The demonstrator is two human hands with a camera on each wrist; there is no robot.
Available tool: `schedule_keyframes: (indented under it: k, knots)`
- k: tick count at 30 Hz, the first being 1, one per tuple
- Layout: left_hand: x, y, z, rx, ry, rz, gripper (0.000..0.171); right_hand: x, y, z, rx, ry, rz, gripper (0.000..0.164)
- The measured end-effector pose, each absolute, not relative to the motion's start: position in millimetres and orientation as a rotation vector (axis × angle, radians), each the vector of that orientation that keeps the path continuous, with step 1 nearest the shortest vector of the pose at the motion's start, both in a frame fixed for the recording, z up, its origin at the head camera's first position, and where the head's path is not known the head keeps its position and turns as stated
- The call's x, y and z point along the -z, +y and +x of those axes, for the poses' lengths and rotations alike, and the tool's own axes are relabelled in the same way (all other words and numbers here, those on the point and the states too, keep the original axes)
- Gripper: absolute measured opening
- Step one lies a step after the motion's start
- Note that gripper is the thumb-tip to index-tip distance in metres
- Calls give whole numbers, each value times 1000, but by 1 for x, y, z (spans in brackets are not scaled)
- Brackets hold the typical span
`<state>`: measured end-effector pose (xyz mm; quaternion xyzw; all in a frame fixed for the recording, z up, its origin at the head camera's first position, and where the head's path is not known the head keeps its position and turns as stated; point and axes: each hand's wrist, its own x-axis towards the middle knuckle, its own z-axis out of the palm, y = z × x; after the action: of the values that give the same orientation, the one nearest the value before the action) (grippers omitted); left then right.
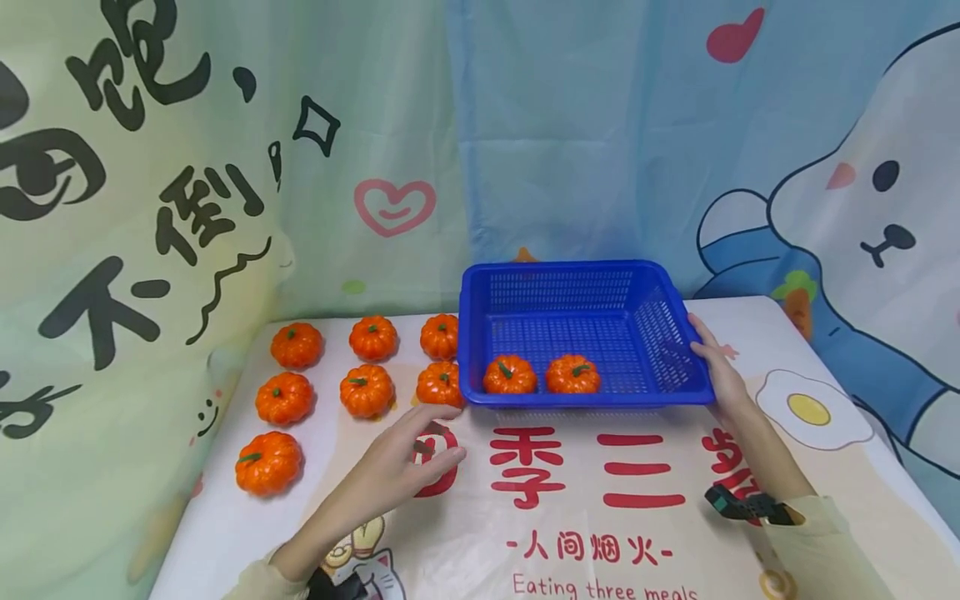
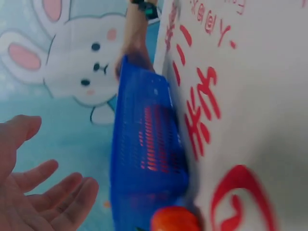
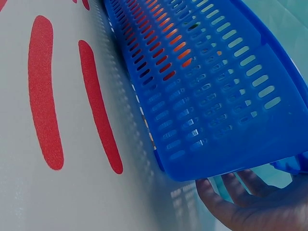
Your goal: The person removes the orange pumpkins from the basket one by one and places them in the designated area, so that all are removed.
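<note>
A blue perforated basket (image 1: 555,333) sits toward the back of the table, with two small orange pumpkins, one a left pumpkin (image 1: 510,377) and one a right pumpkin (image 1: 573,377), inside near its front wall. My right hand (image 1: 722,375) grips the basket's right end; in the right wrist view its fingers (image 3: 216,199) reach beneath the end wall. My left hand (image 1: 405,457) is held with fingers spread and nothing in them, just in front of a pumpkin (image 1: 439,385) beside the basket's left front corner. Its fingers (image 2: 72,202) also show apart in the left wrist view.
More pumpkins stand left of the basket in loose columns, including a front-left pumpkin (image 1: 268,463) and a middle pumpkin (image 1: 367,390). The basket's left edge partly overlaps the nearest column. A printed cloth (image 1: 585,517) covers the table, and a patterned curtain (image 1: 555,133) hangs behind it.
</note>
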<state>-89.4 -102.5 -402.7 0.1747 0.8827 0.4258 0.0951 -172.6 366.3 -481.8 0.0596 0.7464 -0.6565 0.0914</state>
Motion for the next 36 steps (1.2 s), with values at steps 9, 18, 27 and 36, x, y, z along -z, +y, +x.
schedule_keyframes:
  k: [9, 18, 27, 36]
  knots:
    - [368, -60, -150, -1137, 2498, 902, 47, 483, 366, -172, 1962, 2211, 160, 55]
    - [365, 5, -229, -750, 2446, 1107, 45, 483, 368, -172, 1949, 2205, 178, 54]
    - [360, 62, -293, -675, 2390, 1135, 47, 483, 368, -172, 1963, 2214, 166, 54]
    - [396, 71, -311, -507, 2138, 1198, 53, 481, 368, -173, 1952, 2225, 170, 54]
